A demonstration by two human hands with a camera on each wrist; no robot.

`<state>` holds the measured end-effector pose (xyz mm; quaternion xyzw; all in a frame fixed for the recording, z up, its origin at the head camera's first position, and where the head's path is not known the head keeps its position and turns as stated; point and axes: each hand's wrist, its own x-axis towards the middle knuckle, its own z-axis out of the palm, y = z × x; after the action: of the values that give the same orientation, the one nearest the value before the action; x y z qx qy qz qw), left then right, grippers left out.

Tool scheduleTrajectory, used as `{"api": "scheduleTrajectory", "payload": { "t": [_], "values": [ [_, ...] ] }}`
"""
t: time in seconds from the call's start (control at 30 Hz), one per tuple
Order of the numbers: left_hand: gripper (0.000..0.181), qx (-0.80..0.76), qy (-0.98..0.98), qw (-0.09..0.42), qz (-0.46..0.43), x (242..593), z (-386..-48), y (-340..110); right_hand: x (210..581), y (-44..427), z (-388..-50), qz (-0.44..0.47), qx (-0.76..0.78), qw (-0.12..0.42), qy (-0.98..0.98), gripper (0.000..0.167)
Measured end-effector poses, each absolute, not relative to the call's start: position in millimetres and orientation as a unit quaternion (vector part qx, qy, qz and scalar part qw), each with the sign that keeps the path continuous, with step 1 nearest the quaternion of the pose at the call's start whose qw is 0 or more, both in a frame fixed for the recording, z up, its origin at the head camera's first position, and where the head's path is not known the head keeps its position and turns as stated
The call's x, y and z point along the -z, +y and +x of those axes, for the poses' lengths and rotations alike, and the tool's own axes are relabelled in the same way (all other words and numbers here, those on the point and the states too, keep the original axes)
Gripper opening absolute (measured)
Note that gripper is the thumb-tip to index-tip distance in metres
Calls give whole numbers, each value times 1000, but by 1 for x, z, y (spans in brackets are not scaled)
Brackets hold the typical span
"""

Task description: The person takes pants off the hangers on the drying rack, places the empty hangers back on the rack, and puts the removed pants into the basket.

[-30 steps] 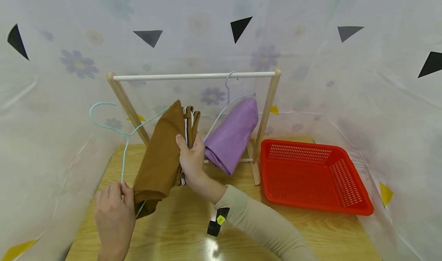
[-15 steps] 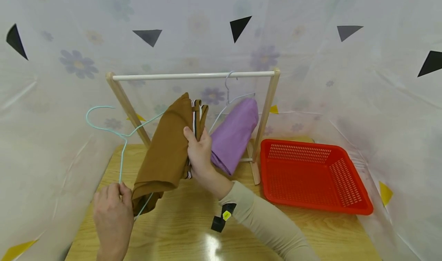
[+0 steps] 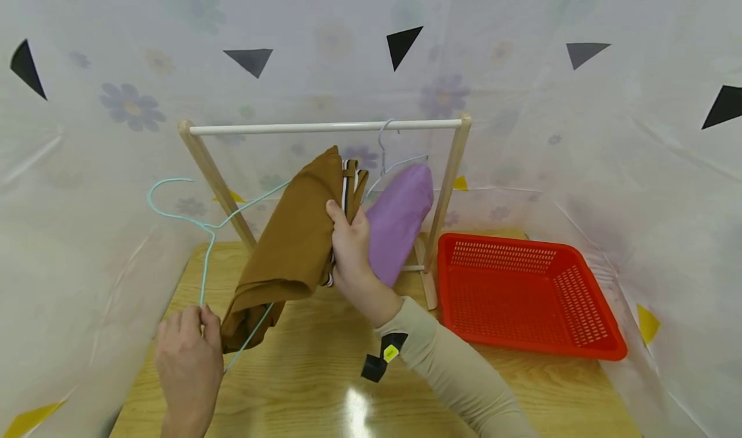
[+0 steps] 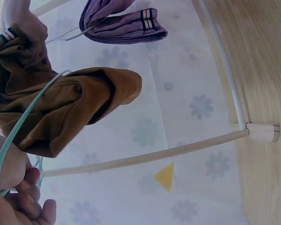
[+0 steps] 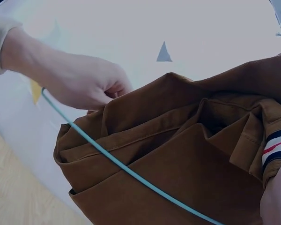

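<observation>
My left hand (image 3: 190,364) grips one side of a mint-green wire hanger (image 3: 206,264), whose hook points up and left, free of the rack. Draped through the hanger is a folded brown garment (image 3: 284,251) with a black-and-white striped edge. My right hand (image 3: 352,248) holds that striped edge, thumb on the near face and fingers hidden behind the cloth. The right wrist view shows the hanger's bar (image 5: 131,173) crossing in front of the brown folds. A purple garment (image 3: 400,222) hangs on a pale purple hanger (image 3: 382,148), partly covered by my right hand and the brown cloth.
A small rack with a white rail (image 3: 278,129) and wooden legs (image 3: 446,193) stands on the wooden table (image 3: 301,386). To its right sits a red plastic basket (image 3: 498,303) with nothing in it. A flower-patterned sheet (image 3: 324,51) surrounds the table.
My right hand has moved right and upward, pulling the brown garment along the hanger toward the purple one. The left hand has stayed nearly in place with the hanger.
</observation>
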<state>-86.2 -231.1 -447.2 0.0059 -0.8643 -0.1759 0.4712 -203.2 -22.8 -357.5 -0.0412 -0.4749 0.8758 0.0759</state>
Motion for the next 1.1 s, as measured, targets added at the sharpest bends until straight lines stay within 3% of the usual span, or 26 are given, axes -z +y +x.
{"api": "scheduleTrajectory", "payload": {
  "t": [0.87,1.1],
  "values": [
    [21,194,-847,494,-26,450,-90,-228,339,-10,-215,-138,-904,45,-402,38],
    [35,212,-833,507,-62,455,-92,-234,339,-9,-217,-145,-911,37,-384,37]
  ]
}}
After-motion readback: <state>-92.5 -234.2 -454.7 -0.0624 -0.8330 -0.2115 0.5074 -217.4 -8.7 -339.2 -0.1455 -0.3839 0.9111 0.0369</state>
